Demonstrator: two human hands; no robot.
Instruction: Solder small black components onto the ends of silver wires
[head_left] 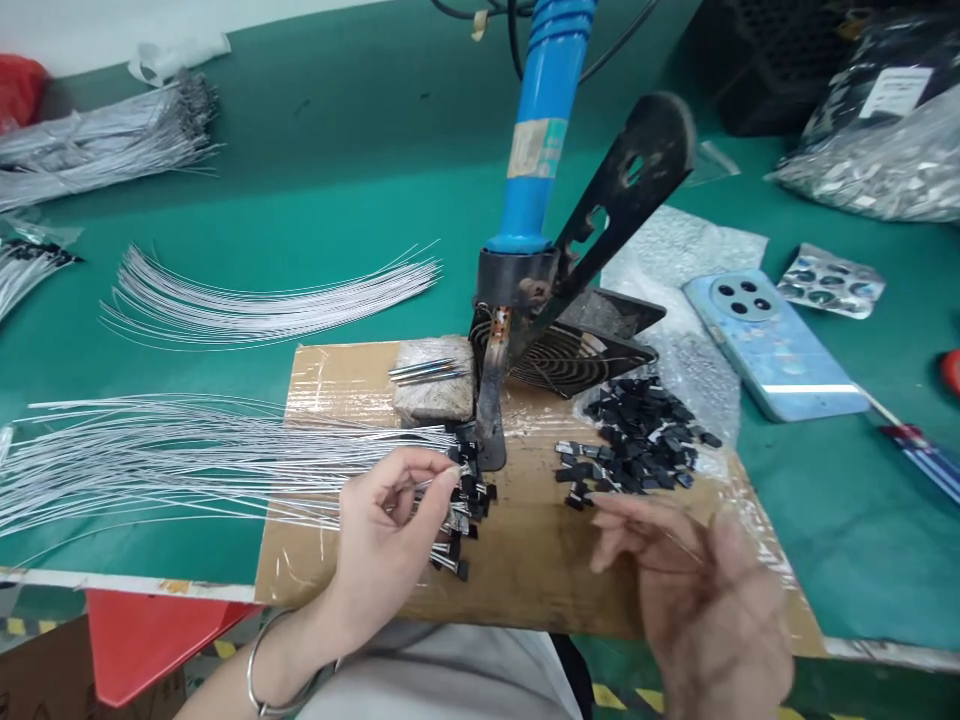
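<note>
My left hand (397, 530) is closed in a pinch over the cardboard, beside the black-tipped wire ends. What lies between its thumb and index finger is too small to make out. Long thin white wires (187, 460) run from the left and end near this hand, several with small black connectors (469, 495) on them. Blurred by motion, my right hand (697, 590) has its fingers stretched toward a few separate black pieces (577, 495); nothing shows in it. Beyond those pieces is a heap of small black parts (649, 435).
A blue-handled soldering iron (534, 140) stands in a black metal holder, tip down over the cardboard sheet (547, 560). Behind it is a small fan (577, 355). A block with thin metal pieces (435, 390), a phone (776, 345) and another wire bundle (277, 305) lie around.
</note>
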